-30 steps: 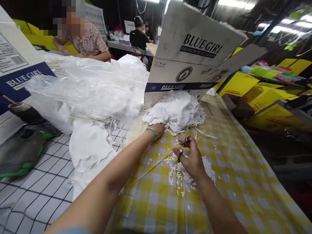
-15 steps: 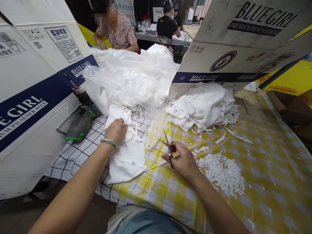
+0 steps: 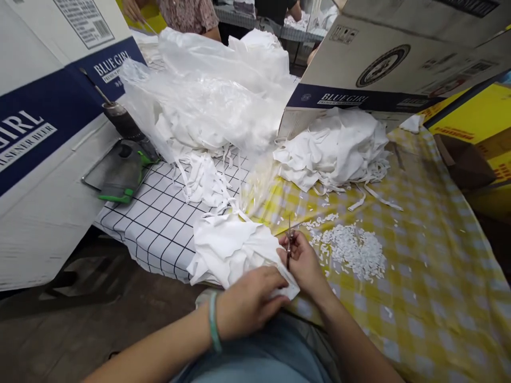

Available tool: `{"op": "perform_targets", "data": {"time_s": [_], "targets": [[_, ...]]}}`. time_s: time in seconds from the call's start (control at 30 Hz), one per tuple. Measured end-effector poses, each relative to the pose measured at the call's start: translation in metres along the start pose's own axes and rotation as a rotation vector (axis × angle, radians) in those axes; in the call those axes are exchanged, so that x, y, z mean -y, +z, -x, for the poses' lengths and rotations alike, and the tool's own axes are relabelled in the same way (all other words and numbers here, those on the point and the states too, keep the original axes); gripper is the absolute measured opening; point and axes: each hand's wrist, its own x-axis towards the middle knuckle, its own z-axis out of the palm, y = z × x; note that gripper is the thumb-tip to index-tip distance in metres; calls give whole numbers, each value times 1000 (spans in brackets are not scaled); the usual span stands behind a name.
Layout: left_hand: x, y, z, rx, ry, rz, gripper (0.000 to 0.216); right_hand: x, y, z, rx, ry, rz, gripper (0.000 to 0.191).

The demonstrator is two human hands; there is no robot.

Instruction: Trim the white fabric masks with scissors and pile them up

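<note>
While the left hand (image 3: pixel 249 303) pinched the near edge of a white cloth piece (image 3: pixel 235 250) at the table's edge, the right hand (image 3: pixel 303 260) gripped small scissors (image 3: pixel 289 244) right beside it, blades nearly shut. Just right of that hand lay a heap of white snippets (image 3: pixel 351 250); beyond, a trimmed-looking pile (image 3: pixel 339 149). Left and further off, a full plastic bag (image 3: pixel 207 101) suggested much remained.

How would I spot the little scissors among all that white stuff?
Start at the yellow checked tablecloth and find the heap of tiny white clippings near its middle. Just left of that heap is the person's right hand. The scissors stick up from its fingers: thin, dark metal, the only non-white thing against the white cloth beside them.
</note>
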Motion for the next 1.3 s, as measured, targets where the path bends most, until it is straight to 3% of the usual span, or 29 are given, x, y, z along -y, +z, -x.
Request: {"op": "perform_targets", "data": {"time_s": [0.07,0.13,0.17,0.23,0.3,0.43,0.53,0.7,0.77,0.87,0.93,1.0,1.07,1.2,1.3], "targets": [[16,-35,-5,-110,-44,-69,14,-6,-10,8,-81,-20,31,36],[41,-72,-15,-279,-110,-329,24,-10,-17,14,-148,-49,53,35],[54,-87,-21,-270,-137,-468,31,-11,-20,16,-169,-65,72,34],[74,-105,-34,-209,-132,-526,37,-10,-21,18,-188,-98,138,30],[85,-107,-45,-99,-81,-504,38,-6,-21,19,-193,-130,207,27],[78,-85,-60,19,21,-443,23,8,-17,16,-192,-157,246,28],[66,-78,-70,4,68,-360,10,17,-10,5,-157,-180,285,31],[49,-103,-81,-172,56,-185,18,22,4,-30,51,-158,163,24],[48,-110,-77,-69,26,-161,16,24,2,-35,89,-151,108,21],[55,-102,-63,222,13,-280,22,28,-9,-23,64,-166,201,23],[61,-92,-56,257,25,-361,13,28,-18,-6,97,-148,391,27],[64,-90,-55,200,23,-380,15,26,-24,9,156,-123,545,24],[59,-101,-60,93,21,-359,18,28,-24,16,140,-131,523,18],[19,-145,-67,-284,92,-307,7,51,-16,10,-124,-335,158,20],[-22,-155,-55,-492,190,-280,9,63,-9,5,-205,-465,-40,24]]}}
